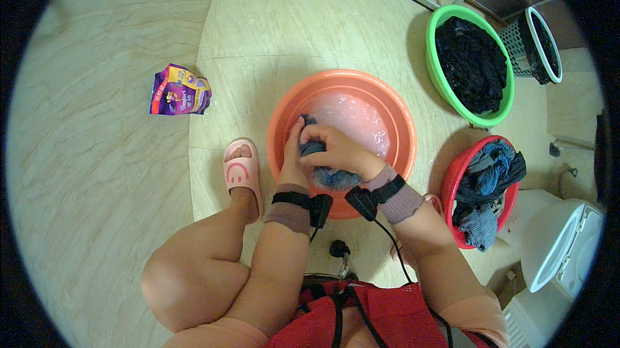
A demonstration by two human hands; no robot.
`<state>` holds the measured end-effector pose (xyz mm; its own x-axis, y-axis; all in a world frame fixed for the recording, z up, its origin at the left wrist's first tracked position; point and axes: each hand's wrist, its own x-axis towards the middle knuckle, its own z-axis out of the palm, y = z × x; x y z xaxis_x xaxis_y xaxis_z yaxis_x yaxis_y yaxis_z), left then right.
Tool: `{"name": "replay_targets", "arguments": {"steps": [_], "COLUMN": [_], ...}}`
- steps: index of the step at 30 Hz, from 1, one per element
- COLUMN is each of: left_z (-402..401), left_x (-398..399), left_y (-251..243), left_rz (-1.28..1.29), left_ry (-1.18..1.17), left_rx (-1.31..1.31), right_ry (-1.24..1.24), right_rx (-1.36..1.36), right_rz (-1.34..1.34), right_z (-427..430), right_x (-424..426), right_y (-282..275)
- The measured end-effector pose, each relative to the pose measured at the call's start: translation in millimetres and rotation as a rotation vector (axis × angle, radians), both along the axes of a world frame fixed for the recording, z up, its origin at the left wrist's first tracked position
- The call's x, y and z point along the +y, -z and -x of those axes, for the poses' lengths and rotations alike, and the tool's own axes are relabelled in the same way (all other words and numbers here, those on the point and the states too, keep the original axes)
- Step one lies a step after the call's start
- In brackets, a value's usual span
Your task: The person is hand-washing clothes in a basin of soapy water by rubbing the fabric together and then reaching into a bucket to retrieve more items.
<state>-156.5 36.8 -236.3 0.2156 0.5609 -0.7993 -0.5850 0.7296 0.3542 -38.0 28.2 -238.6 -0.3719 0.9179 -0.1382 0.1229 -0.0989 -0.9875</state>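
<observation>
Soapy, foamy water (356,118) partly fills an orange plastic basin (341,77) on the tiled floor before me. Over its left part, my left hand (293,154) and my right hand (339,149) both grip a wet dark blue-grey cloth (314,148). The left hand holds it from the side, and my right fingers are curled around its upper part. A lower portion of the cloth (336,178) hangs bunched in the basin, wet and sudsy. Which garment it is, I cannot tell.
A purple softener pouch (181,90) stands on the floor at left. To the right are a green basin (431,52) of black clothes, a red basin (450,193) of blue and dark clothes, a lined waste basket (516,48) and a toilet (547,251). My pink slipper (238,169) flanks the orange basin.
</observation>
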Motion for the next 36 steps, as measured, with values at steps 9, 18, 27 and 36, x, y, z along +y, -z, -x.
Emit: {"name": "replay_targets", "arguments": {"steps": [9,18,27,36], "left_z": [-14.6,7.1,-6.2,21.3], "left_x": [1.7,7.6,1.2,6.2], "left_y": [76.3,85.6,74.4,44.8], "left_rz": [0.088,-0.031,0.004,-0.080], "left_ry": [0.048,0.088,0.040,-0.047], "left_rx": [-0.199,0.204,-0.111,-0.152], "right_ry": [0.438,0.162,0.473,0.004], "right_rx": [-0.764,-1.122,-0.335,-0.252], "right_rz": [0.025,0.317,0.151,0.017], "right_z": [-31.4,-19.6,-30.3,32.8], "right_x": [8.4,-28.3,-20.0,2.8], "right_y": [44.5,91.4,93.5,-20.9]}}
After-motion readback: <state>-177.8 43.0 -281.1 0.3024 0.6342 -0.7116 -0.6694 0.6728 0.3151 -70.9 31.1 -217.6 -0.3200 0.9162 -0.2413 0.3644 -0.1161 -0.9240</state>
